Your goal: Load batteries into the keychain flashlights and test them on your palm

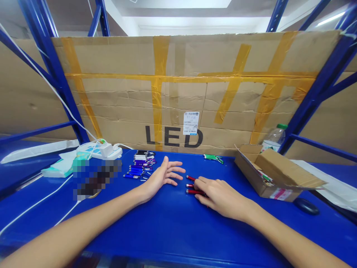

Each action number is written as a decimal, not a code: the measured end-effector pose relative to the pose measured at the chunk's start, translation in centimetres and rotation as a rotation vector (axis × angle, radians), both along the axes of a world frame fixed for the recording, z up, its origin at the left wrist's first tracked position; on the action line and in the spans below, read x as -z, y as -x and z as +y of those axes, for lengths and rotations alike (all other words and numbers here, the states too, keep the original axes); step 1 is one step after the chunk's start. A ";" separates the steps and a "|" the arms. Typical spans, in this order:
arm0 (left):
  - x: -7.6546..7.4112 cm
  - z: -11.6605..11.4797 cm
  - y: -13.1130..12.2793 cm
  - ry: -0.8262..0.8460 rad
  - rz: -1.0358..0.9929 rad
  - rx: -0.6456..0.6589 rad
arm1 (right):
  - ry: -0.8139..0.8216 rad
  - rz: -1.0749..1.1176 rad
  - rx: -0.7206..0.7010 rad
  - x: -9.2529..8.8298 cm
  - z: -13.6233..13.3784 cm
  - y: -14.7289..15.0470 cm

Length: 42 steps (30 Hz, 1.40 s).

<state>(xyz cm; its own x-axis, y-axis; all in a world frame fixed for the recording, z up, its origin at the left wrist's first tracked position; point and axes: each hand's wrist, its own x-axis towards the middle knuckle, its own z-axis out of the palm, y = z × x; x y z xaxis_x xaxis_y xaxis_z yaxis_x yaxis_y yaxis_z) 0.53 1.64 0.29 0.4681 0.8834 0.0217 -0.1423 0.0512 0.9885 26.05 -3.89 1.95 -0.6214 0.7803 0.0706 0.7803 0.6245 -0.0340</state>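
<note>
My left hand [163,176] hovers over the blue table, fingers stretched out and apart, holding nothing. Just left of it lies a row of small keychain flashlights with metal clips: blue ones [137,171], purple ones [142,162], silver ones [141,157] and black ones [142,152]. On the right, my right hand [216,193] is bent down over three red keychain flashlights [190,185], its fingers closed around them. Their silver tips point left toward my left hand; their clip ends are hidden under my fingers. Farther back lie a few green keychain flashlights [212,158].
An opened cardboard box [251,175] with small items inside stands at the right, beside a black computer mouse [306,206] and a green-capped bottle [275,137]. Left are a power strip [96,149], white cables and a tissue pack [57,167]. A large cardboard sheet [125,100] closes the back.
</note>
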 end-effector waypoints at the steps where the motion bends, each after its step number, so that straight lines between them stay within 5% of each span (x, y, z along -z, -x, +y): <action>1: 0.0 0.0 0.0 0.000 0.001 0.000 | -0.005 0.000 -0.001 0.0 0.0 0.0; 10: -0.1 -0.2 0.2 0.004 -0.005 0.001 | 0.025 0.233 0.047 0.2 0.3 0.1; 23: -0.2 0.0 0.4 0.009 -0.019 -0.006 | 0.304 0.449 0.153 -0.8 -1.0 1.5; 36: 0.0 0.3 0.5 0.011 -0.009 -0.020 | 0.197 0.471 0.185 0.8 0.2 1.6; 42: -0.2 0.1 0.5 0.005 -0.022 -0.022 | 0.201 0.377 0.086 0.6 -0.1 1.8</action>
